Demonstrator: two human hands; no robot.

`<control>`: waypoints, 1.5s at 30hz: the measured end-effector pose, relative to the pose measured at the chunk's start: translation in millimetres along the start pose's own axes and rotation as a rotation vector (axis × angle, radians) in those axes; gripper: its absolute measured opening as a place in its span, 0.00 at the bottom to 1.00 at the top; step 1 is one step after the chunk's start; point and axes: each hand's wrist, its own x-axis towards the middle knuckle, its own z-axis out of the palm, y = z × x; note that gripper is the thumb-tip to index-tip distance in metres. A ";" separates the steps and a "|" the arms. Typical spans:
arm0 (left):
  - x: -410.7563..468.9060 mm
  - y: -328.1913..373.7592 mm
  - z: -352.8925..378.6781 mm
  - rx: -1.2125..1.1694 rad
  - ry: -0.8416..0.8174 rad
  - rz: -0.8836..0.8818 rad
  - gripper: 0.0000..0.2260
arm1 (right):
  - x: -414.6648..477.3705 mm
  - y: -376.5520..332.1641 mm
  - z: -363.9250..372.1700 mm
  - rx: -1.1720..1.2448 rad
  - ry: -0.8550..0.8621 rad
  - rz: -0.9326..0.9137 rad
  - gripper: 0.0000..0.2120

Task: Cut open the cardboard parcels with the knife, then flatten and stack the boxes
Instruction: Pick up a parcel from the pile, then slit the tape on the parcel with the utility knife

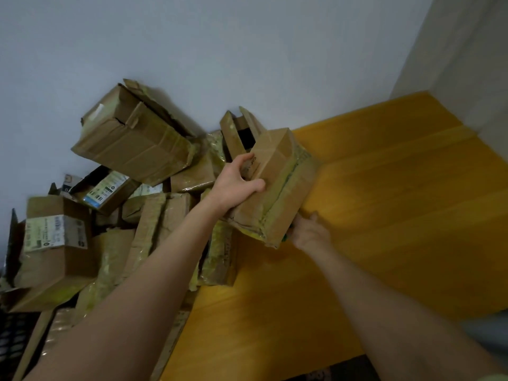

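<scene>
My left hand (237, 182) grips a taped brown cardboard parcel (277, 185) by its upper side, holding it tilted above the yellow table (398, 202). My right hand (310, 233) is at the parcel's lower right corner, fingers curled around something small with a hint of green at its edge; the box hides most of it, so I cannot tell whether it is the knife. A heap of other cardboard parcels (132, 141) lies to the left against the wall, some torn or opened.
A grey wall (247, 50) runs behind the heap and meets a lighter wall at the right. An opened small box (239, 133) stands just behind the held parcel. A dark crate-like object (13, 336) sits at the lower left.
</scene>
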 end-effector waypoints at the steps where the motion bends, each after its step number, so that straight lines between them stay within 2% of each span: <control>1: -0.3 1.3 1.6 0.002 -0.007 -0.002 0.40 | -4.1 6.0 -1.8 0.018 0.047 0.014 0.24; 4: -3.1 4.7 5.2 0.017 -0.011 0.011 0.41 | -13.9 14.4 -5.6 0.047 0.158 -0.047 0.23; 9: -2.6 1.1 -1.1 -0.029 0.024 0.012 0.35 | 3.6 -8.3 5.1 -0.040 -0.042 -0.080 0.24; 12: -4.7 -2.8 -2.4 -0.035 0.012 -0.003 0.35 | 10.6 -12.8 16.3 -0.029 -0.042 -0.026 0.25; 17: -9.7 -7.1 6.7 -0.054 0.026 -0.066 0.39 | -3.4 9.0 15.1 0.295 0.133 0.068 0.20; 19: -15.0 -5.1 14.3 -0.078 0.020 -0.095 0.42 | -6.5 26.5 14.1 0.455 0.135 0.142 0.18; 20: -17.5 -5.3 18.8 -0.099 0.016 -0.108 0.42 | -10.7 31.1 11.0 0.548 0.136 0.169 0.20; 22: -23.9 -7.5 29.2 -0.150 0.008 -0.131 0.37 | -22.2 37.6 0.9 0.808 0.171 0.192 0.23; 24: -33.1 -10.5 40.2 -0.212 0.007 -0.167 0.34 | -34.3 41.6 -14.4 1.031 0.169 0.263 0.20; 29: -63.8 -21.3 70.6 -0.332 0.009 -0.247 0.36 | -61.1 42.1 -39.9 1.299 0.085 0.255 0.17; 33: -85.6 -35.9 88.5 -0.432 -0.004 -0.310 0.36 | -80.0 42.9 -44.7 1.292 0.021 0.168 0.23; 36: -96.2 -42.7 94.1 -0.459 -0.008 -0.343 0.35 | -88.0 45.3 -36.9 1.284 0.032 0.149 0.21; 41: -97.2 -53.3 93.0 -0.322 0.008 -0.341 0.38 | -97.7 43.7 -19.0 1.172 0.055 0.131 0.17; 45: -101.7 -66.3 91.8 -0.221 -0.010 -0.335 0.38 | -103.2 42.3 -8.0 1.198 0.054 0.183 0.16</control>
